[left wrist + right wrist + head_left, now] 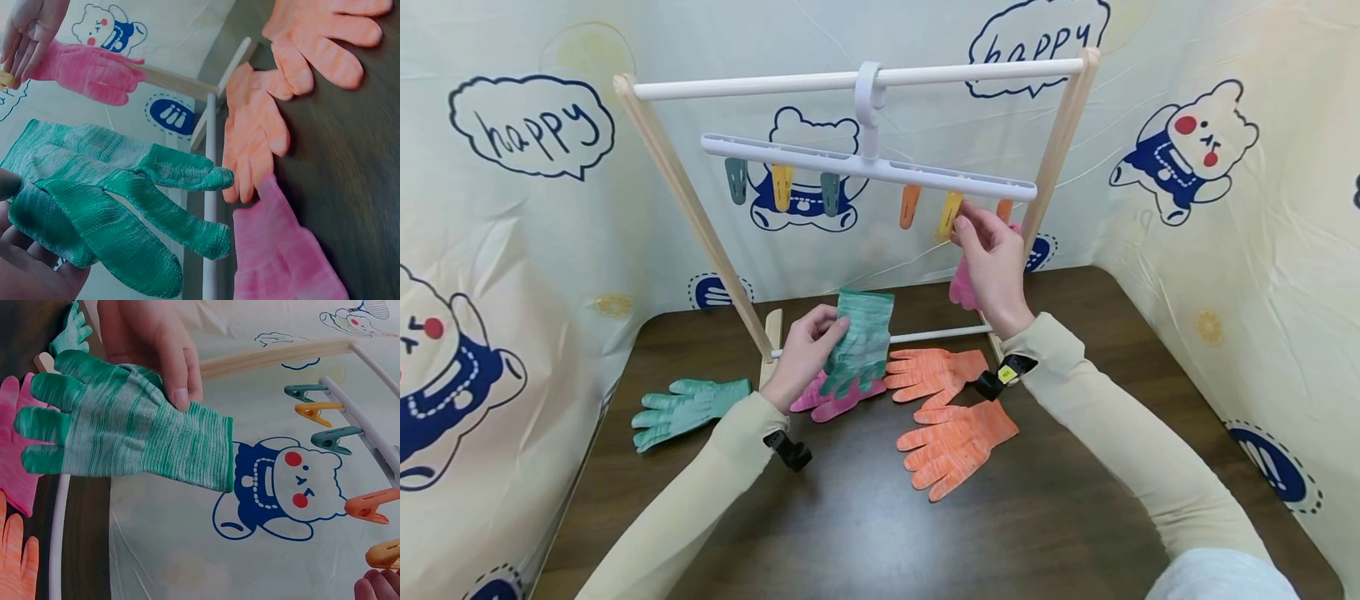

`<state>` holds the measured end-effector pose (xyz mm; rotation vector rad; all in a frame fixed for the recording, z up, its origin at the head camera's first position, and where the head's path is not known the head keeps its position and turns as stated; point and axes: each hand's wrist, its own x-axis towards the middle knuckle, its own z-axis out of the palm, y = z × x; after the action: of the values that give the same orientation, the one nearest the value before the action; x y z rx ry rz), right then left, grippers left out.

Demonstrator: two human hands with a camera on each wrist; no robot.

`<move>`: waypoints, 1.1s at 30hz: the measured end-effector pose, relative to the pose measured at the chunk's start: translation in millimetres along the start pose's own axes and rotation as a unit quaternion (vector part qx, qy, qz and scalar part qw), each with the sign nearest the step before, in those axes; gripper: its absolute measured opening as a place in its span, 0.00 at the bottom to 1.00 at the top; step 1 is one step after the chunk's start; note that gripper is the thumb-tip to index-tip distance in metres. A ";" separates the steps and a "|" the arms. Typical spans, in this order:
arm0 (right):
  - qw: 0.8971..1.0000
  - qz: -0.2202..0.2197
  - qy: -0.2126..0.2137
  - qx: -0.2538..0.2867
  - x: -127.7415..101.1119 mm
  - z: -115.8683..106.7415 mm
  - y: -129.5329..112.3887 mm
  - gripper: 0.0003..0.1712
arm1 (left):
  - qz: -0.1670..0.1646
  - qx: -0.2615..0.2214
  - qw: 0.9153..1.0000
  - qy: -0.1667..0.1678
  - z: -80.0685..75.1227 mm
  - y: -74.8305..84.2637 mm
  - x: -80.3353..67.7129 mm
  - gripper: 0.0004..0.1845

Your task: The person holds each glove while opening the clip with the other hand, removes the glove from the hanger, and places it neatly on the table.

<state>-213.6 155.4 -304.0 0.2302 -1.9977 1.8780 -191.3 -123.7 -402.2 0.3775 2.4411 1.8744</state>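
Two gloves up: left hand (805, 350) gripping green glove (859, 342); right hand (992, 258) pinching yellow clip (950, 215) by pink glove (87, 72). Loose clip risks dropping it.

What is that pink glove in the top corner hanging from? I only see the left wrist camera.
Observer: The right hand pinches the pink glove up at a yellow clip under a white hanger hung on a wooden rack.
Child: Is there another green one?
Observer: Yes. Besides the green glove that the left hand grips, a second green glove lies flat on the table, left of the rack's foot.
Child: How many clips?
Observer: Six show: two teal, two yellow, two orange.
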 end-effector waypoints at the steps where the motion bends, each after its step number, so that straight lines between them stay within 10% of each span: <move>1: 1.000 -0.003 0.000 -0.004 -1.5 -0.5 1.1 0.23 | 0.001 0.007 1.000 -0.002 -1.2 -0.1 -1.1 0.13; 33: 0.999 -0.002 -0.020 -0.049 -30.5 -19.6 35.3 0.17 | 0.012 0.163 0.986 -0.043 -85.9 -10.5 -50.7 0.11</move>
<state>-195.9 173.5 -347.7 0.2474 -2.1074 1.7815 -159.3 -218.5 -394.9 0.4907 2.6946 1.4282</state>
